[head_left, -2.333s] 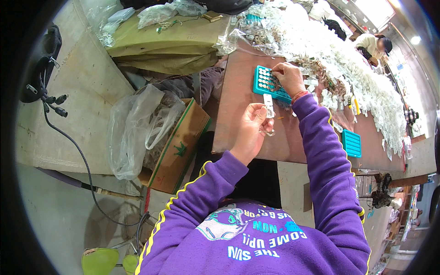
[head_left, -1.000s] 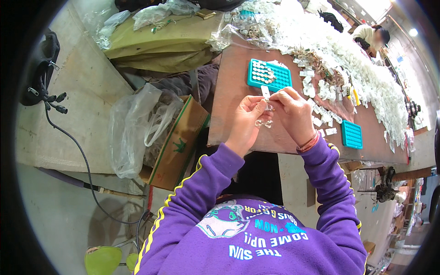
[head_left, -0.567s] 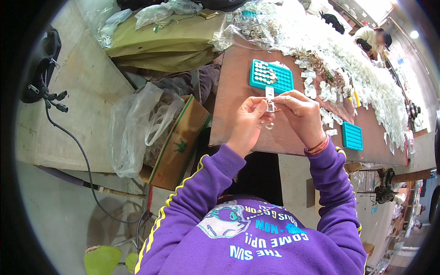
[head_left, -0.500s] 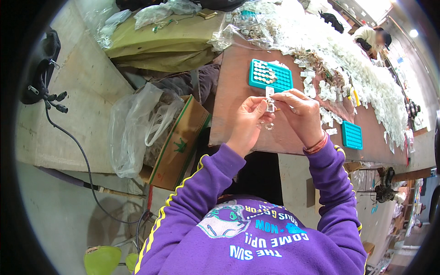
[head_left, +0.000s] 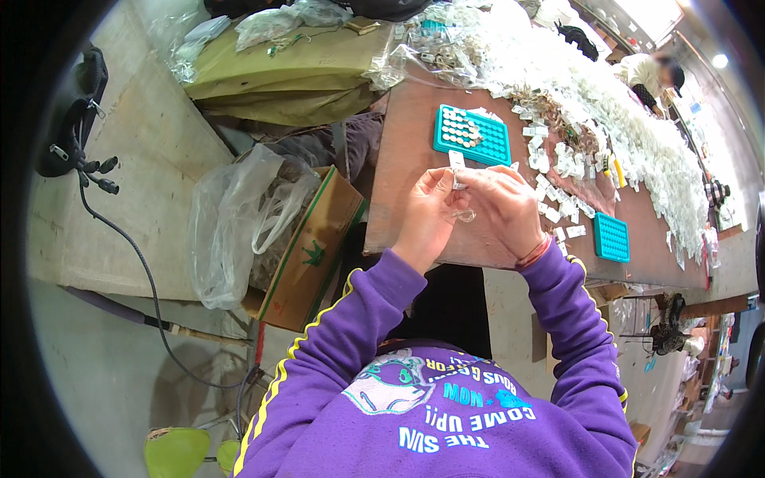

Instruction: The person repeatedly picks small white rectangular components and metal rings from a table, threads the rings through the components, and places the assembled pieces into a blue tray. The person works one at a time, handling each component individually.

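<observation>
Setting: workshop with a grey concrete floor (head_left: 96,239); a long brown bench (head_left: 414,183) runs from the near middle to the far right.
Bench load: a wide drift of small white parts (head_left: 606,95) covers most of the far length; loose white tags lie scattered beside it.
Left hand (head_left: 428,211): raised over the near bench edge, fingers pinched on a small white tag (head_left: 457,162) that stands up from between the two hands.
Right hand (head_left: 506,209): closed in against the left, fingertips meeting it at the same tag; a red band sits on the wrist.
Clear piece (head_left: 464,215): a small transparent loop or bag, hanging just under the fingers between both hands; which hand grips it cannot be told.
Tag position: held above the bench, just nearer than the teal tray.
Teal tray (head_left: 472,135): gridded, flat on the bench beyond the hands, with a cluster of pale round pieces at its left half.
Second teal tray (head_left: 612,237): smaller, flat on the bench to the right of the right wrist, well apart from the first.
Cardboard box (head_left: 307,251): open, on the floor at the left of the bench, with a clear plastic bag (head_left: 231,215) bulging beside it.
Black cable (head_left: 135,263): trails across the floor from a dark bundle at far left.
Sleeves: purple with yellow piping.
Other person (head_left: 649,73): at the far end of the bench, in light clothing.
</observation>
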`<move>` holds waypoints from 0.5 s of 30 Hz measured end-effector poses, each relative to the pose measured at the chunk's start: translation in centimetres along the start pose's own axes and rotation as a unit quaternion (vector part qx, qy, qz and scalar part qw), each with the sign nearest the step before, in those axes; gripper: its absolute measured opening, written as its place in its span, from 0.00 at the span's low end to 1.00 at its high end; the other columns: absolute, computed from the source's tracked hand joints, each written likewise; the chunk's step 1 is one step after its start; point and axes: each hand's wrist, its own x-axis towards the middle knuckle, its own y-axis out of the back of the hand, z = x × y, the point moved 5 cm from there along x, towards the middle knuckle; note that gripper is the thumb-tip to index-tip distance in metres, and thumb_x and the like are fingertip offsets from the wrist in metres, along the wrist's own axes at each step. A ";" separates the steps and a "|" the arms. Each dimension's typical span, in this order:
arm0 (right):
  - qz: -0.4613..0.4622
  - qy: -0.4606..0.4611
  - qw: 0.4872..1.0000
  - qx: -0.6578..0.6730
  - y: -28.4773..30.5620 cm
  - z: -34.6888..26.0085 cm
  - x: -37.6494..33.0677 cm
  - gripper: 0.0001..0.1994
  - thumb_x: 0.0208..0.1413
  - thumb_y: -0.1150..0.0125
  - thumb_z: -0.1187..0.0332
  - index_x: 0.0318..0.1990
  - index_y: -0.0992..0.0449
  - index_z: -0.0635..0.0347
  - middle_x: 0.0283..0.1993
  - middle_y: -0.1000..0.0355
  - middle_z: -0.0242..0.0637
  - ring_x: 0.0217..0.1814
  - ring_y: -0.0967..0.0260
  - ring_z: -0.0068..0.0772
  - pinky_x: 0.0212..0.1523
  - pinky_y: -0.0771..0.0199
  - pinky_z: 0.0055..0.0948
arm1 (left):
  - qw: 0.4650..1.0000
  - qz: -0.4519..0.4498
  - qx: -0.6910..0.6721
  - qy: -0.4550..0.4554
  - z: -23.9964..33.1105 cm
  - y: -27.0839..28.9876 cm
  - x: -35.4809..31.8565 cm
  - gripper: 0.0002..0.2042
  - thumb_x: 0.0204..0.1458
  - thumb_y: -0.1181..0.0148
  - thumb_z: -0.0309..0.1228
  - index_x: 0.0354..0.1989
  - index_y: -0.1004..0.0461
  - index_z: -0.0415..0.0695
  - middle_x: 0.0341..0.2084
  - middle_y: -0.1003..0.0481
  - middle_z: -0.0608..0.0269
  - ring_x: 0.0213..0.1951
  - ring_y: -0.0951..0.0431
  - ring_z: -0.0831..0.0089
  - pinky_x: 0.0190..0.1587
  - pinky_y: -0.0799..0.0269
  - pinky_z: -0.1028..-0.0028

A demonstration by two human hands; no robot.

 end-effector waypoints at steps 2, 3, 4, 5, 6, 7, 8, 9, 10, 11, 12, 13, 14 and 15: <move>0.035 -0.096 0.993 0.062 0.1 1.9 0.1 0.15 0.53 0.40 0.75 0.49 0.23 0.57 0.40 0.23 0.42 0.40 0.24 0.42 0.43 0.25 0.36 | 1.000 -0.007 0.024 0.003 0.1 -0.1 -0.1 0.07 0.61 0.46 0.30 0.42 0.32 0.42 0.35 0.24 0.58 0.33 0.23 0.72 0.35 0.25 0.76; 0.052 -0.148 0.985 0.074 0.5 3.2 0.2 0.13 0.54 0.41 0.73 0.49 0.23 0.55 0.43 0.23 0.43 0.42 0.24 0.45 0.42 0.25 0.35 | 0.999 -0.008 0.036 0.007 0.0 -0.2 -0.3 0.07 0.61 0.46 0.30 0.43 0.32 0.42 0.35 0.24 0.57 0.33 0.23 0.72 0.36 0.25 0.76; 0.050 -0.153 0.986 0.030 0.4 4.3 0.6 0.13 0.55 0.41 0.73 0.48 0.23 0.54 0.45 0.24 0.42 0.43 0.25 0.46 0.43 0.25 0.36 | 0.999 -0.004 0.043 0.010 0.0 -0.3 -0.4 0.07 0.61 0.46 0.31 0.43 0.32 0.42 0.35 0.24 0.57 0.33 0.23 0.73 0.36 0.25 0.77; 0.051 -0.132 0.990 -0.007 0.2 5.2 1.2 0.12 0.56 0.42 0.72 0.48 0.22 0.53 0.46 0.24 0.41 0.44 0.25 0.46 0.43 0.25 0.36 | 0.999 -0.006 0.048 0.011 0.1 -0.4 -0.4 0.07 0.62 0.46 0.31 0.43 0.32 0.42 0.36 0.24 0.56 0.34 0.24 0.74 0.36 0.26 0.77; 0.032 -0.144 0.988 -0.044 -0.5 6.3 1.5 0.12 0.56 0.42 0.72 0.47 0.22 0.53 0.46 0.24 0.41 0.45 0.25 0.46 0.43 0.25 0.36 | 0.999 -0.013 0.050 0.007 0.2 -0.6 -0.4 0.07 0.62 0.46 0.32 0.44 0.32 0.43 0.36 0.25 0.56 0.34 0.25 0.74 0.37 0.27 0.78; 0.020 -0.136 0.988 -0.073 -1.5 7.1 1.8 0.11 0.56 0.43 0.72 0.46 0.22 0.53 0.46 0.24 0.40 0.45 0.25 0.46 0.44 0.25 0.37 | 0.998 -0.002 0.054 0.013 0.1 -0.6 -0.5 0.08 0.62 0.46 0.32 0.44 0.32 0.43 0.36 0.25 0.56 0.34 0.24 0.74 0.37 0.27 0.77; -0.006 -0.155 0.982 -0.106 -2.4 8.0 1.7 0.10 0.56 0.43 0.72 0.46 0.22 0.53 0.46 0.24 0.39 0.45 0.26 0.47 0.44 0.25 0.37 | 0.998 0.004 0.057 0.014 0.1 -0.6 -0.5 0.08 0.62 0.46 0.32 0.44 0.32 0.43 0.36 0.25 0.55 0.34 0.24 0.74 0.37 0.26 0.77; -0.033 -0.147 0.984 -0.098 -3.3 8.6 1.6 0.10 0.56 0.45 0.72 0.44 0.22 0.53 0.46 0.24 0.38 0.45 0.26 0.45 0.44 0.24 0.37 | 0.998 0.008 0.056 0.011 0.2 -0.6 -0.5 0.08 0.62 0.46 0.32 0.44 0.33 0.43 0.36 0.25 0.55 0.34 0.24 0.73 0.37 0.26 0.77; -0.028 -0.089 0.986 -0.135 -3.7 8.5 1.7 0.10 0.56 0.45 0.72 0.43 0.22 0.53 0.45 0.24 0.38 0.44 0.26 0.44 0.44 0.25 0.37 | 0.998 0.006 0.060 0.010 0.2 -0.6 -0.5 0.08 0.62 0.46 0.32 0.44 0.33 0.43 0.36 0.25 0.55 0.34 0.24 0.73 0.37 0.26 0.77; -0.049 -0.078 0.980 -0.177 -4.3 8.9 1.5 0.09 0.55 0.45 0.72 0.43 0.22 0.53 0.45 0.24 0.38 0.44 0.26 0.44 0.43 0.25 0.36 | 0.998 0.001 0.060 0.009 0.2 -0.6 -0.4 0.08 0.62 0.46 0.32 0.44 0.33 0.43 0.36 0.24 0.54 0.34 0.24 0.72 0.37 0.26 0.77; -0.032 -0.065 0.982 -0.173 -4.4 9.1 1.5 0.09 0.55 0.44 0.72 0.42 0.21 0.54 0.44 0.23 0.38 0.44 0.25 0.43 0.43 0.25 0.36 | 0.998 -0.004 0.060 0.011 0.2 -0.6 -0.4 0.07 0.62 0.46 0.32 0.44 0.33 0.43 0.36 0.24 0.54 0.34 0.23 0.72 0.37 0.25 0.77; -0.029 -0.073 0.982 -0.172 -4.5 9.4 1.5 0.08 0.55 0.44 0.71 0.41 0.21 0.54 0.43 0.23 0.38 0.43 0.25 0.42 0.43 0.25 0.36 | 0.998 -0.003 0.059 0.013 0.1 -0.6 -0.4 0.07 0.62 0.46 0.32 0.44 0.33 0.43 0.36 0.24 0.54 0.34 0.23 0.72 0.37 0.25 0.76; -0.017 -0.076 0.982 -0.172 -4.5 9.6 1.5 0.08 0.55 0.44 0.71 0.40 0.21 0.54 0.42 0.23 0.39 0.43 0.25 0.41 0.43 0.25 0.35 | 0.998 -0.003 0.058 0.016 0.1 -0.5 -0.4 0.07 0.62 0.46 0.32 0.44 0.33 0.43 0.36 0.24 0.54 0.34 0.23 0.72 0.37 0.25 0.76; -0.007 -0.093 0.985 -0.149 -4.3 9.8 1.4 0.07 0.55 0.43 0.71 0.39 0.20 0.54 0.40 0.23 0.39 0.42 0.25 0.41 0.43 0.25 0.35 | 0.998 -0.005 0.057 0.017 0.1 -0.5 -0.3 0.07 0.62 0.46 0.32 0.44 0.33 0.43 0.36 0.24 0.54 0.34 0.23 0.72 0.37 0.25 0.76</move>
